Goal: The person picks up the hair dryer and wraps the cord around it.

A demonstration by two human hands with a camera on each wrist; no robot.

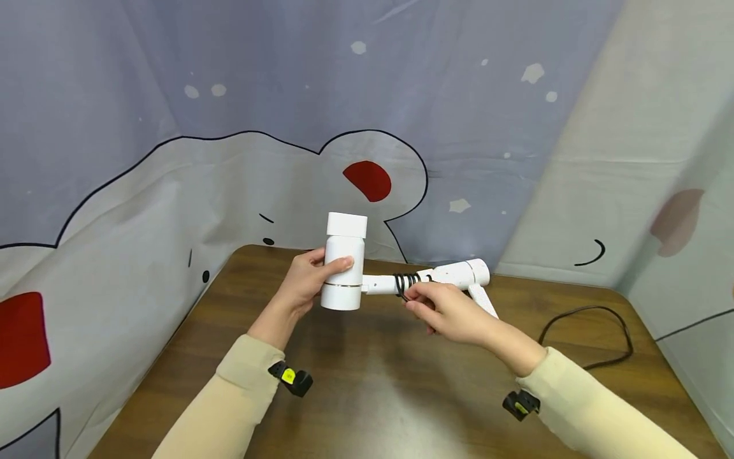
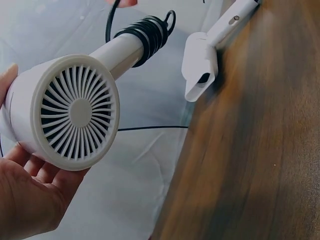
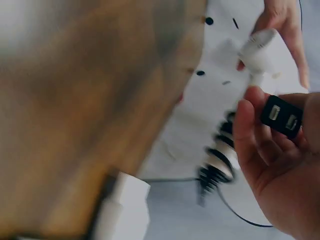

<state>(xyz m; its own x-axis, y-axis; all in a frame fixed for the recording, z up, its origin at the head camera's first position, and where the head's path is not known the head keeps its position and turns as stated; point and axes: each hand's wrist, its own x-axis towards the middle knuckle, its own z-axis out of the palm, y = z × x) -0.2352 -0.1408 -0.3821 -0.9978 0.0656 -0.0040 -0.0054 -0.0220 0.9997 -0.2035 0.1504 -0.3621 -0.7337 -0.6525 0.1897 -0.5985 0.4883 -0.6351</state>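
My left hand (image 1: 302, 280) grips the barrel of a white hair dryer (image 1: 344, 271) above the table, thumb across its near side. In the left wrist view, its round vent grille (image 2: 80, 112) faces the camera. A black cord (image 1: 406, 282) is wound in several turns around the dryer's handle. Close to these coils, my right hand (image 1: 450, 312) holds the cord's end with curled fingers. The right wrist view shows the black two-pin plug (image 3: 282, 117) within that hand. A second white hair dryer (image 1: 459, 274) lies behind my right hand on the table.
The wooden table (image 1: 367, 382) spreads beneath both hands. A loose black cord (image 1: 627, 338) loops across its right side. Behind the table's far edge hangs a patterned curtain (image 1: 487, 127).
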